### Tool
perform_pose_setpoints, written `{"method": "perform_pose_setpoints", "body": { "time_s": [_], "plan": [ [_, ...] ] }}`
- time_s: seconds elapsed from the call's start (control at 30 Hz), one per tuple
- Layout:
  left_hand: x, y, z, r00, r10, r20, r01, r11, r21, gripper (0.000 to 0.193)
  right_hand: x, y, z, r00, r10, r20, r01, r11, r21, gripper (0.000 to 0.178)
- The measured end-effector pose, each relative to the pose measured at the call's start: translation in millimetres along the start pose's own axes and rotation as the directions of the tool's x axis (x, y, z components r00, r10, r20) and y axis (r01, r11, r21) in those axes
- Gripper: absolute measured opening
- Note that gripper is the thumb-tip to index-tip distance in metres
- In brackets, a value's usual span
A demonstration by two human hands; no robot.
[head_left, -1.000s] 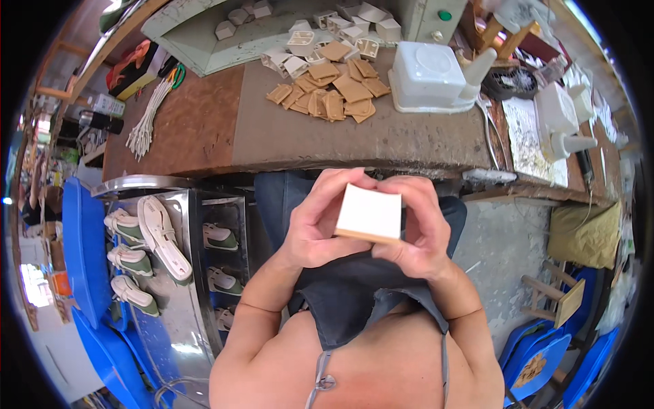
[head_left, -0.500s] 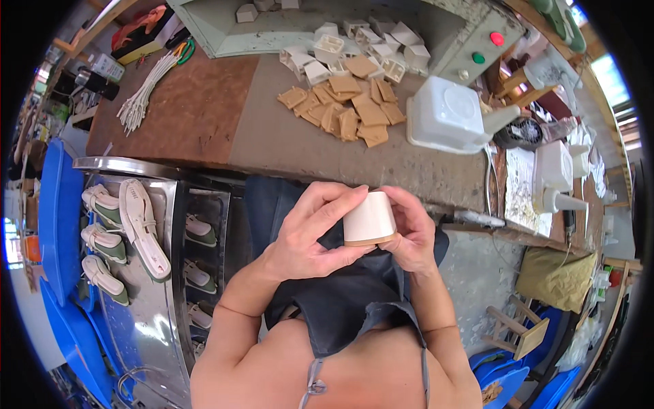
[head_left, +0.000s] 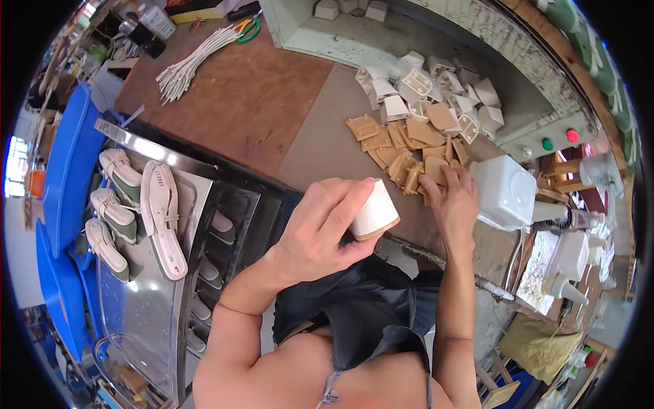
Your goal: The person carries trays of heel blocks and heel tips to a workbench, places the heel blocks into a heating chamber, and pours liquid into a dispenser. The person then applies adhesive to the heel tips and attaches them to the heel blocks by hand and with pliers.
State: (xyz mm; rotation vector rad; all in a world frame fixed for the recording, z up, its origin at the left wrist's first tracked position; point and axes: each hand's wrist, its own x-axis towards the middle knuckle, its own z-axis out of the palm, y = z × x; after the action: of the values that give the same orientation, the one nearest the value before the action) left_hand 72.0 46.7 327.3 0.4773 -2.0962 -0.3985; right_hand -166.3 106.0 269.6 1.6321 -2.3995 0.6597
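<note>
My left hand is closed around a white shoe heel, held tilted in the air over my lap. A thin tan heel cap covers its lower end. My right hand reaches into a pile of loose tan heel caps on the bench, its thumb and fingers spanning one cap. White heels lie heaped just behind the pile. A translucent plastic container stands right of that hand.
A metal rack at my left carries several shoes. White cords and green-handled scissors lie on the bench. A green metal cabinet with buttons stands behind, squeeze bottles at the right.
My right hand has let go of the white heel and moved forward and right to the tan caps. My left hand keeps the heel, now more tilted. The view has turned.
</note>
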Motion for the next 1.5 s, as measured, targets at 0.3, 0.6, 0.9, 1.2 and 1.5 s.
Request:
{"method": "perform_pose_setpoints", "body": {
  "time_s": [0.3, 0.6, 0.9, 1.2, 1.5],
  "plan": [
    [6, -188, -7, 0.616, -0.751, -0.240, 0.752, 0.651, -0.106, 0.049, 1, 5, 2, 0.982, -0.190, 0.011, 0.190, 0.973, -0.128, 0.021],
    [88, -144, 71, 0.904, -0.409, 0.127, 0.404, 0.912, 0.066, 0.065, -58, 30, -50, 0.903, -0.392, -0.176, 0.345, 0.905, -0.248, 0.018],
    [152, -143, 137, 0.840, -0.343, 0.420, 0.250, 0.932, 0.261, 0.068, -98, 50, -35, 0.992, -0.117, 0.046, 0.110, 0.985, 0.136, 0.027],
    [35, -30, 60, 0.679, 0.010, 0.734, 0.212, 0.955, -0.209, 0.063, -88, 67, -60, 0.965, -0.225, 0.133, 0.208, 0.969, 0.130, 0.031],
    [-39, 11, 101, 0.807, -0.223, 0.547, 0.135, 0.971, 0.196, 0.062, 13, 124, -141, 0.994, -0.109, -0.030, 0.112, 0.984, 0.137, 0.037]
  ]
}}
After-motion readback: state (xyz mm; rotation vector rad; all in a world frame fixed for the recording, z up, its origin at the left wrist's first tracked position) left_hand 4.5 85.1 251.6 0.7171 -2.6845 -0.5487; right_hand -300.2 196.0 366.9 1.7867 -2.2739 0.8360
